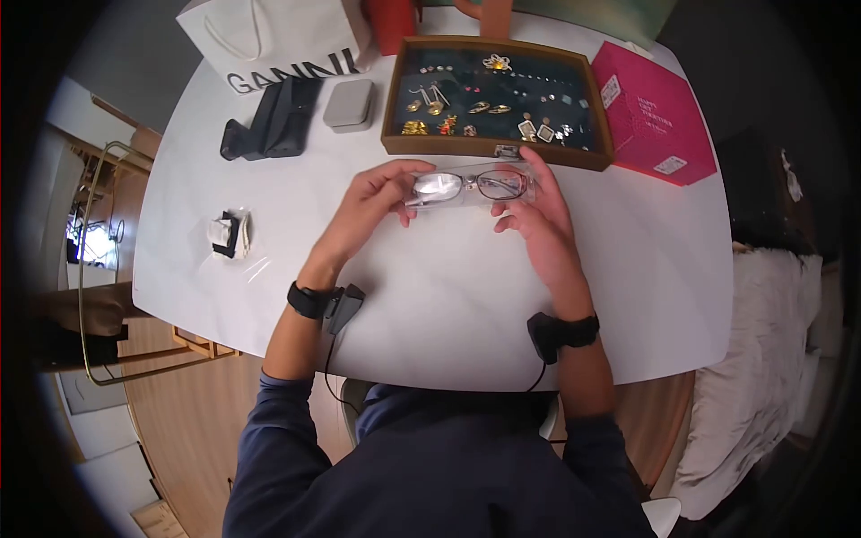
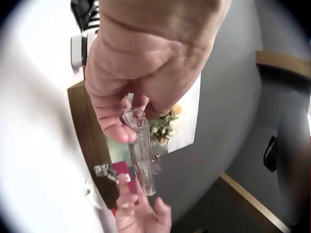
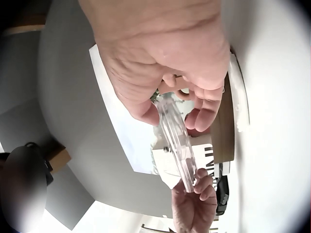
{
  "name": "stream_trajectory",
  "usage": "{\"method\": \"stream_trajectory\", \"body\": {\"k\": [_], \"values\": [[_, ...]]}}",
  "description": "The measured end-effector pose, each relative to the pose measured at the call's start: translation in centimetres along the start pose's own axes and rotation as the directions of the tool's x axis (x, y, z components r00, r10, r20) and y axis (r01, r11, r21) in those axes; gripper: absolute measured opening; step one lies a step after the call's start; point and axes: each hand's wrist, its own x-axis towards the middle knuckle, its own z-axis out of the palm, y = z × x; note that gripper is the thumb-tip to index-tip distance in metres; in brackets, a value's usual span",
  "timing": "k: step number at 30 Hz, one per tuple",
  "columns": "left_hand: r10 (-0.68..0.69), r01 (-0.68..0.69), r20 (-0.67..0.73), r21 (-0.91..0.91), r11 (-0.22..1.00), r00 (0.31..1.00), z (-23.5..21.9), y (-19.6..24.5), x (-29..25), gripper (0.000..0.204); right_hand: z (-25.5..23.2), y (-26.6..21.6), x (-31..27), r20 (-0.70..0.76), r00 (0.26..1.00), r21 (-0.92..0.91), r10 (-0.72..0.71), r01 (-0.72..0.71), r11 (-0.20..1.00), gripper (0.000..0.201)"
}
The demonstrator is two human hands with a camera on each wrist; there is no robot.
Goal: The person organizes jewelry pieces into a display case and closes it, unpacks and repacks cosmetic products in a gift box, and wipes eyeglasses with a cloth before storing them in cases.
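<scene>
A clear plastic glasses case [image 1: 471,203] is held up over the white table in the head view. Inside lies a pair of glasses [image 1: 502,186], its lenses facing up and the left one bright with glare. My left hand [image 1: 375,194] pinches the case's left end between thumb and fingers. At the opposite end my right hand [image 1: 545,220] holds it, index finger along the far side and thumb on the near side. The left wrist view shows the case [image 2: 142,150] edge-on; in the right wrist view the case [image 3: 176,138] runs from one hand to the other.
Just beyond the hands stands a wooden jewelry display box [image 1: 391,121] with several earrings and pins. A pink box [image 1: 655,117] is at its right. Left of it are a grey tin [image 1: 349,105], a black case [image 1: 285,117] and a white paper bag [image 1: 269,40]. A small bundle [image 1: 230,234] lies farther left.
</scene>
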Motion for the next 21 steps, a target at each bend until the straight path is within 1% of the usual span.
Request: {"method": "stream_trajectory", "body": {"k": [2, 3, 4, 5, 6, 7, 8, 10, 11, 12, 13, 14, 15, 16, 17, 18, 19, 20, 21], "values": [[0.052, -0.053, 0.007, 0.191, 0.980, 0.999, 1.4, -0.8, 0.3, 0.030, -0.6, 1.3, 0.2, -0.052, 0.997, 0.065, 0.056, -0.053, 0.997, 0.056], [0.056, -0.057, 0.012, 0.318, 0.947, 0.998, 2.1, -0.8, 0.2, 0.035, -0.8, 1.5, 0.2, -0.058, 0.997, 0.066, 0.057, -0.053, 0.996, 0.056], [0.053, -0.055, 0.014, 0.319, 0.946, 0.998, 2.8, -0.7, -0.1, 0.035, -0.8, 1.6, 0.3, -0.062, 0.996, 0.038, 0.066, -0.064, 0.997, 0.052], [0.189, -0.195, 0.066, 0.514, 0.835, 0.980, 3.5, -0.3, -0.5, 0.035, -0.8, 1.8, 0.3, -0.063, 0.995, 0.010, 0.077, -0.076, 0.997, 0.048], [0.306, -0.319, 0.142, 0.676, 0.665, 0.941, 4.2, 0.3, -0.7, 0.035, -0.7, 2.0, 0.3, -0.062, 0.995, 0.012, 0.080, -0.079, 0.997, 0.048], [0.351, -0.368, 0.173, 0.684, 0.630, 0.920, 4.6, 0.7, -0.7, 0.029, -0.5, 2.1, 0.3, -0.065, 0.996, 0.020, 0.065, -0.064, 0.998, 0.049], [0.349, -0.367, 0.172, 0.685, 0.629, 0.921, 4.5, 0.6, -0.7, 0.029, -0.4, 2.3, 0.3, -0.071, 0.996, 0.027, 0.048, -0.046, 0.999, 0.049], [0.324, -0.292, 0.087, 0.687, 0.666, 0.942, 4.1, 0.2, -0.5, 0.022, -0.7, 2.5, 0.4, -0.057, 0.996, 0.039, 0.073, -0.071, 0.997, 0.051], [0.323, -0.293, 0.090, 0.687, 0.665, 0.942, 4.0, 0.3, -0.4, 0.022, -0.8, 2.5, 0.4, -0.042, 0.994, 0.049, 0.098, -0.096, 0.994, 0.052], [0.322, -0.260, 0.035, 0.674, 0.691, 0.946, 3.9, 0.5, -0.4, 0.021, -0.5, 2.2, 0.3, -0.043, 0.994, 0.049, 0.098, -0.095, 0.994, 0.052], [0.321, -0.230, -0.019, 0.660, 0.715, 0.947, 3.8, 0.6, -0.3, 0.020, 0.0, 1.7, 0.1, -0.045, 0.987, 0.044, 0.156, -0.154, 0.987, 0.053], [0.321, -0.229, -0.019, 0.660, 0.715, 0.947, 3.8, 0.5, -0.3, 0.020, 0.3, 1.5, 0.0, -0.047, 0.975, 0.039, 0.215, -0.213, 0.976, 0.055], [0.432, -0.328, 0.035, 0.705, 0.628, 0.901, 3.9, 0.3, -0.2, 0.020, 0.3, 1.5, -0.1, -0.046, 0.975, 0.040, 0.216, -0.215, 0.976, 0.055], [0.532, -0.418, 0.097, 0.741, 0.526, 0.841, 3.9, 0.1, -0.2, 0.020, 0.4, 1.6, -0.1, -0.055, 0.958, 0.092, 0.281, -0.275, 0.957, 0.054], [0.532, -0.418, 0.097, 0.741, 0.526, 0.841, 3.9, 0.1, -0.1, 0.020, 0.3, 1.7, -0.1, -0.062, 0.937, 0.145, 0.345, -0.334, 0.931, 0.053], [0.561, -0.504, 0.201, 0.730, 0.461, 0.803, 3.8, 0.0, 0.1, 0.019, 0.1, 1.8, -0.1, -0.062, 0.937, 0.145, 0.344, -0.333, 0.932, 0.053], [0.581, -0.587, 0.303, 0.708, 0.393, 0.755, 3.8, 0.0, 0.1, 0.018, -0.3, 2.0, 0.0, -0.044, 0.925, 0.208, 0.376, -0.360, 0.909, 0.053], [0.581, -0.587, 0.303, 0.708, 0.393, 0.755, 3.8, 0.1, 0.1, 0.018, -0.4, 2.1, 0.1, -0.023, 0.913, 0.269, 0.407, -0.387, 0.882, 0.052], [0.586, -0.582, 0.270, 0.681, 0.444, 0.764, 3.8, 0.2, 0.1, 0.017, -0.3, 1.8, 0.0, -0.023, 0.913, 0.269, 0.407, -0.387, 0.882, 0.052]]}}
